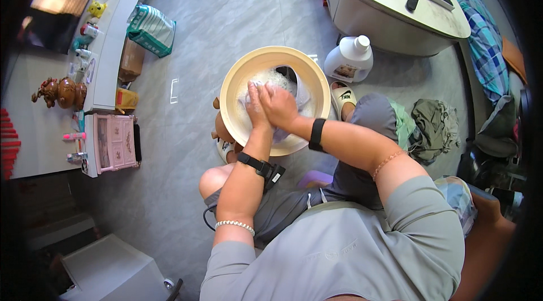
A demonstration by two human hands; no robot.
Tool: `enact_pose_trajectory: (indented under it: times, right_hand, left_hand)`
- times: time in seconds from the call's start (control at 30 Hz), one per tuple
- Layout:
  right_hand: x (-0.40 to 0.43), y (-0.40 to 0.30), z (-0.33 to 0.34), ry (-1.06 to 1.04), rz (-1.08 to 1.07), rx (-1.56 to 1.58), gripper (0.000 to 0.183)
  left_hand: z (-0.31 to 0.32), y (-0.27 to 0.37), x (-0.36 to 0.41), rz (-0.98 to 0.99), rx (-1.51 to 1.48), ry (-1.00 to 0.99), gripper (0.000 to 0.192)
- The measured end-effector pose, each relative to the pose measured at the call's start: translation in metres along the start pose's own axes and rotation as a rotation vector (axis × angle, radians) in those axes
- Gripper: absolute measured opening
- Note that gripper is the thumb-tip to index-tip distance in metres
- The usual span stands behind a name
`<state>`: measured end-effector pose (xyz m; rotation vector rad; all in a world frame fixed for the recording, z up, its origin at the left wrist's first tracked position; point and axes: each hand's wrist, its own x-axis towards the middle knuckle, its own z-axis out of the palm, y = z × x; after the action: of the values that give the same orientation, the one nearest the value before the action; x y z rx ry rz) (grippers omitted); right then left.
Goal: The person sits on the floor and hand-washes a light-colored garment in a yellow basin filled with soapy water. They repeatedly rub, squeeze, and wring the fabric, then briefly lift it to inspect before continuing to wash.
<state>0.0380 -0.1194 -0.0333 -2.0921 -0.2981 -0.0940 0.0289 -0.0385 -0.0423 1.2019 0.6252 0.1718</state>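
A cream plastic basin point(323, 106) stands between my feet, holding cloudy water and white suds point(268, 75). My left hand point(256, 108) and my right hand point(281, 105) press together over its middle, both wet with foam. Pale grey wet fabric point(302, 91) is pinched between them, and part of it rises out of the suds on the right, with a dark patch near its top. More of the cloth shows below my wrists. How the fingers grip it is partly hidden by the hands themselves.
A white detergent jug point(348, 60) stands right of the basin, near a rounded table point(382, 31). Crumpled clothes point(435, 125) lie on the floor at right. At left are a green-and-white bag point(152, 31), a white cabinet point(112, 46) and a pink drawer box point(115, 143).
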Motion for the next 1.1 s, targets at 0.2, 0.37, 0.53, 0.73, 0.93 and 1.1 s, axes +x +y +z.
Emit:
enact_pose_trajectory:
  times: [0.2, 0.37, 0.53, 0.73, 0.93, 1.1]
  right_hand:
    - [0.002, 0.003, 0.007, -0.127, -0.116, -0.053, 0.042]
    - [0.006, -0.012, 0.002, -0.130, -0.141, 0.019, 0.042]
    - [0.052, 0.019, -0.023, -0.108, -0.107, -0.216, 0.036]
    - [0.031, 0.032, -0.035, -0.773, -0.240, -0.580, 0.106]
    - [-0.003, 0.056, -0.028, -0.916, -0.203, -0.721, 0.141]
    - [0.006, 0.058, -0.018, -1.072, -0.052, -0.701, 0.141]
  left_hand:
    - [-0.013, 0.019, 0.007, -0.157, -0.027, 0.132, 0.070]
    - [-0.011, 0.024, 0.001, -0.105, -0.175, 0.177, 0.059]
    - [-0.013, 0.027, -0.003, -0.022, 0.018, -0.058, 0.043]
    - [-0.039, 0.007, 0.006, 0.326, 1.443, -0.196, 0.058]
    - [-0.031, -0.005, -0.013, 0.105, 1.754, -0.349, 0.098]
    - [-0.048, -0.028, 0.008, 0.184, 1.827, -0.405, 0.100]
